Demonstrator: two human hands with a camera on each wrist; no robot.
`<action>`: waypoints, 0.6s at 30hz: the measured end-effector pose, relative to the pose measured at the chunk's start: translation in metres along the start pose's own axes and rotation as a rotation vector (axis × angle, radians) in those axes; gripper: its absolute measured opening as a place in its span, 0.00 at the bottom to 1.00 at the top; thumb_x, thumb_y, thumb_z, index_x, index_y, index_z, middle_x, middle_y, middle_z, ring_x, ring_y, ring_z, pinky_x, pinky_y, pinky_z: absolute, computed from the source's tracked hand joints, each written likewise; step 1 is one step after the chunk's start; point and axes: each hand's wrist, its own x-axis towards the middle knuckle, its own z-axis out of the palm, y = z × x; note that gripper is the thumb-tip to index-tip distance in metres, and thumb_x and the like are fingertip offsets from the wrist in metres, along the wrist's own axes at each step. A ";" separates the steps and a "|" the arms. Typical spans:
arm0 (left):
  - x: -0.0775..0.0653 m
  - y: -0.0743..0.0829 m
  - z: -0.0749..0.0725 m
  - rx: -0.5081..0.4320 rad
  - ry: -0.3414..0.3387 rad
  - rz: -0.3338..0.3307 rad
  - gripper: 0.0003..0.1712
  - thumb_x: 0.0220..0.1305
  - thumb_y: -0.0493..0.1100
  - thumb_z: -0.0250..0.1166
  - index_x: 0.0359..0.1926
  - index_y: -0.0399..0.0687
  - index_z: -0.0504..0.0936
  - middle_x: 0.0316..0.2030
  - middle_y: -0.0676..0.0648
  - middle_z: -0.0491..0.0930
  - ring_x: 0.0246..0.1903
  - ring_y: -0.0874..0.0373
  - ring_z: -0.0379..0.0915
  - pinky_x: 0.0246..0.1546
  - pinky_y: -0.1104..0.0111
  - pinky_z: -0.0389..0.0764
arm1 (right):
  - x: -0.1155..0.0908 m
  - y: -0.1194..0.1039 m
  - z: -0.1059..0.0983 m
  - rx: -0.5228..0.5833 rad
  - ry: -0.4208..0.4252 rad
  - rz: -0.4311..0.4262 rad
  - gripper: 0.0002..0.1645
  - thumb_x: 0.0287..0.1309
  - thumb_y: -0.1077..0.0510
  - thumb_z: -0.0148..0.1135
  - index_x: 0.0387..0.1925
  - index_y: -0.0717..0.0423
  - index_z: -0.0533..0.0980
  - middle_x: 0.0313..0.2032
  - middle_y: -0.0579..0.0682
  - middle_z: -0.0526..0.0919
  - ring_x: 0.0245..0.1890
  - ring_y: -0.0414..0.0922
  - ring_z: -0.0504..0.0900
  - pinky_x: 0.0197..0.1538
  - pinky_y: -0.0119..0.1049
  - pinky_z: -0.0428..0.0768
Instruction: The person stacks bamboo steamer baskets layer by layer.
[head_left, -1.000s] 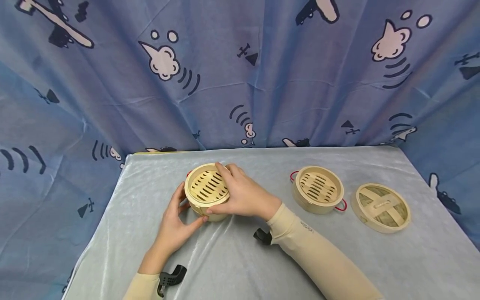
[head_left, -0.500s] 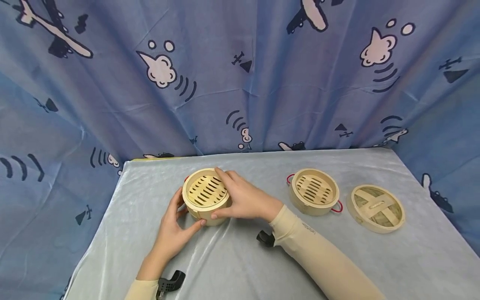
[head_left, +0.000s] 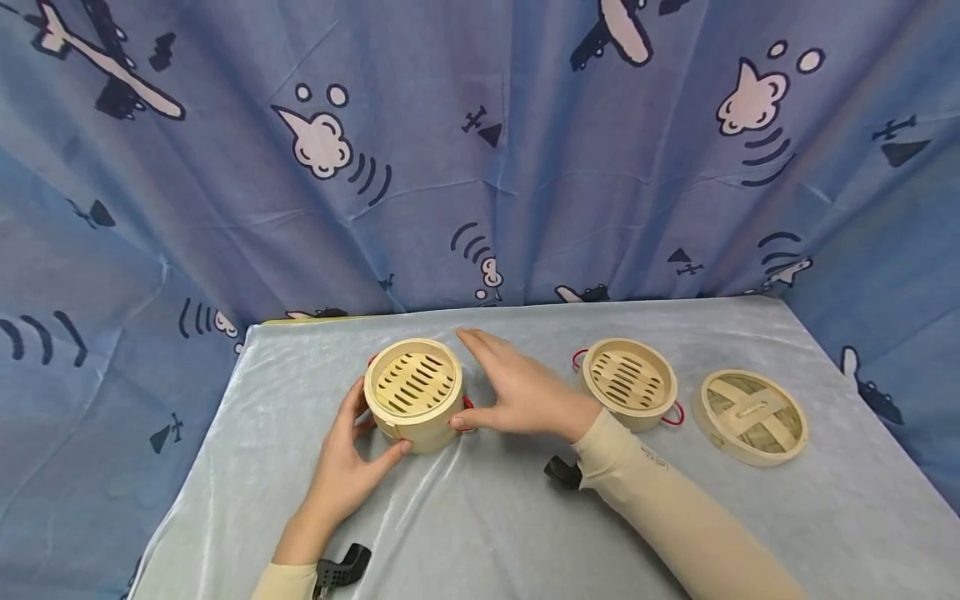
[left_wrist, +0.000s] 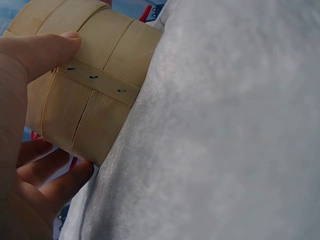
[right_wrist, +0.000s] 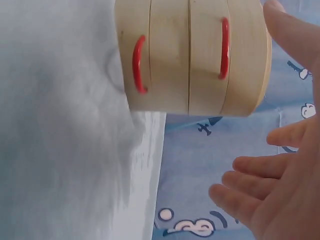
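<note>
Two round bamboo steamer baskets (head_left: 414,385) stand stacked on the cloth, left of the middle in the head view, the slotted floor of the upper one facing up. My left hand (head_left: 341,467) holds the stack at its left side. In the left wrist view its thumb (left_wrist: 55,50) lies on the stapled bamboo wall (left_wrist: 107,45), with the fingers round the other side. To the right of the stack my right hand (head_left: 525,390) is spread, thumb tip close to the wall and fingers apart from it. Two red handles (right_wrist: 225,47) show on that side in the right wrist view.
A third slotted steamer basket (head_left: 628,379) with red handles stands to the right, behind my right wrist. Further right lies a woven bamboo lid (head_left: 752,415) with crossed strips. A blue patterned curtain (head_left: 420,167) hangs behind the grey cloth-covered table (head_left: 480,533).
My right hand has let go of the upper basket's rim and moved right, uncovering a red handle. My left hand keeps its hold. The head view has shifted slightly.
</note>
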 end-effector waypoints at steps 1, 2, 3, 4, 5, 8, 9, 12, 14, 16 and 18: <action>0.000 0.001 0.000 -0.001 0.001 0.000 0.66 0.58 0.37 0.86 0.88 0.46 0.53 0.77 0.39 0.69 0.72 0.42 0.70 0.64 0.46 0.83 | -0.002 0.001 -0.002 -0.017 0.005 0.001 0.76 0.57 0.22 0.75 0.89 0.56 0.50 0.84 0.60 0.58 0.83 0.57 0.59 0.82 0.56 0.66; 0.000 0.001 0.000 -0.003 0.001 -0.001 0.66 0.57 0.37 0.86 0.88 0.46 0.54 0.77 0.39 0.69 0.72 0.43 0.70 0.64 0.45 0.82 | -0.005 0.002 -0.004 -0.032 0.010 -0.002 0.76 0.57 0.21 0.75 0.89 0.56 0.50 0.84 0.61 0.58 0.83 0.58 0.59 0.81 0.57 0.66; 0.000 0.001 0.001 -0.004 0.003 0.000 0.66 0.57 0.37 0.86 0.88 0.45 0.54 0.77 0.39 0.69 0.72 0.43 0.70 0.64 0.45 0.82 | -0.007 0.003 -0.005 -0.046 0.013 -0.004 0.76 0.57 0.21 0.74 0.89 0.55 0.50 0.83 0.62 0.58 0.83 0.59 0.59 0.81 0.58 0.66; 0.000 0.002 0.001 -0.005 0.004 -0.001 0.66 0.57 0.37 0.87 0.87 0.45 0.54 0.77 0.39 0.69 0.72 0.44 0.70 0.65 0.45 0.82 | -0.009 0.005 -0.007 -0.062 0.017 -0.007 0.76 0.57 0.20 0.74 0.88 0.55 0.51 0.83 0.63 0.59 0.82 0.59 0.60 0.81 0.58 0.66; 0.000 0.002 0.001 -0.004 0.005 -0.001 0.66 0.57 0.37 0.87 0.87 0.45 0.54 0.77 0.39 0.69 0.72 0.44 0.70 0.65 0.46 0.83 | -0.011 0.006 -0.008 -0.075 0.026 -0.015 0.75 0.57 0.20 0.74 0.88 0.56 0.52 0.83 0.64 0.60 0.82 0.60 0.61 0.81 0.58 0.66; -0.001 0.003 0.001 -0.001 0.009 0.003 0.67 0.56 0.38 0.87 0.87 0.45 0.54 0.77 0.39 0.69 0.71 0.43 0.71 0.64 0.46 0.83 | -0.017 0.009 -0.013 -0.111 0.061 -0.045 0.72 0.59 0.22 0.73 0.87 0.59 0.55 0.81 0.64 0.63 0.81 0.61 0.63 0.80 0.59 0.67; -0.001 0.003 0.001 -0.001 0.010 0.002 0.67 0.56 0.38 0.87 0.87 0.45 0.54 0.77 0.39 0.70 0.71 0.43 0.71 0.64 0.47 0.83 | -0.019 0.010 -0.015 -0.121 0.071 -0.052 0.70 0.60 0.23 0.73 0.86 0.60 0.56 0.81 0.64 0.63 0.80 0.61 0.64 0.80 0.59 0.68; -0.001 0.002 0.001 -0.006 0.012 -0.001 0.67 0.55 0.37 0.88 0.87 0.47 0.54 0.77 0.40 0.70 0.71 0.44 0.71 0.65 0.49 0.83 | -0.024 0.013 -0.021 -0.143 0.101 -0.070 0.68 0.62 0.25 0.73 0.85 0.62 0.58 0.80 0.64 0.65 0.79 0.61 0.65 0.80 0.59 0.68; -0.001 0.002 0.000 -0.007 0.013 -0.004 0.67 0.55 0.37 0.87 0.87 0.47 0.55 0.76 0.40 0.70 0.71 0.45 0.71 0.66 0.50 0.83 | -0.028 0.015 -0.025 -0.161 0.111 -0.070 0.67 0.62 0.25 0.73 0.85 0.62 0.59 0.79 0.64 0.66 0.79 0.62 0.66 0.79 0.60 0.69; -0.001 0.001 0.000 -0.006 0.015 -0.007 0.67 0.55 0.37 0.87 0.87 0.46 0.55 0.76 0.39 0.71 0.72 0.46 0.71 0.66 0.51 0.82 | -0.031 0.018 -0.028 -0.176 0.113 -0.066 0.67 0.62 0.25 0.73 0.85 0.62 0.59 0.79 0.65 0.66 0.78 0.62 0.67 0.79 0.61 0.69; 0.000 0.002 0.000 -0.007 0.014 -0.009 0.67 0.55 0.37 0.87 0.87 0.45 0.55 0.76 0.39 0.71 0.72 0.46 0.71 0.66 0.53 0.82 | -0.034 0.021 -0.031 -0.198 0.111 -0.059 0.67 0.62 0.24 0.72 0.85 0.61 0.59 0.79 0.66 0.66 0.78 0.63 0.67 0.78 0.63 0.69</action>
